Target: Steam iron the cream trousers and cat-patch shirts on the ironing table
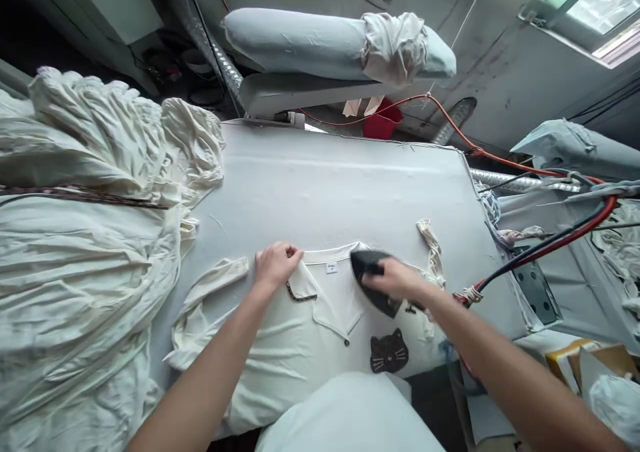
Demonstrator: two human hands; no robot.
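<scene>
White clothing (345, 415) nearest; iron (376, 295) at a cream shirt's (285, 365) neckline

Head view: the shirt lies spread on a pale padded table (310, 185). Left hand (277, 265) pinches one collar flap (303, 280); right hand (395, 279) grips the iron across the neckline. Pressing looks partway: front creased, sleeves (213, 291) crumpled, probably still to do. Heaped cream fabric (90, 272) crowds the left; red and dark cables (555, 237) reach the right forearm.
</scene>
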